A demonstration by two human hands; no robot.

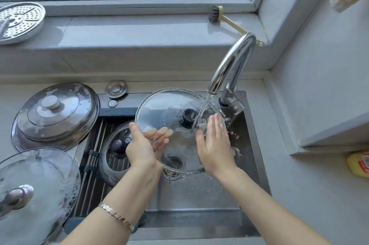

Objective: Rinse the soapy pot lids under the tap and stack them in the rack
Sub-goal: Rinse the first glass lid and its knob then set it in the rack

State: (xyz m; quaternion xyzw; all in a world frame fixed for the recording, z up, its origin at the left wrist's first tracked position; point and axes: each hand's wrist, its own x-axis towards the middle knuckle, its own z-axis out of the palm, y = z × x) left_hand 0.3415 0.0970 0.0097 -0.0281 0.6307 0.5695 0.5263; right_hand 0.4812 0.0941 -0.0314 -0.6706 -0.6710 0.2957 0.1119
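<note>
A clear glass lid [159,109] with a black knob is tilted over the sink, and water from the chrome tap [229,69] runs onto it near the knob. Soap foam clings to its middle. My left hand [139,149] grips its left rim, thumb on top and fingers showing through the glass. My right hand [214,145] lies flat on the lid's right side with straight fingers in the stream. Another lid [117,151] with a dark knob rests on the roll-up rack [93,157] over the sink's left part.
A soapy steel lid [54,113] and a soapy glass lid [36,185] lie on the counter at left. On the windowsill are a perforated steamer plate [20,21] and a brush [217,15]. A yellow bottle [359,163] stands at right. The sink drain [173,163] is below the lid.
</note>
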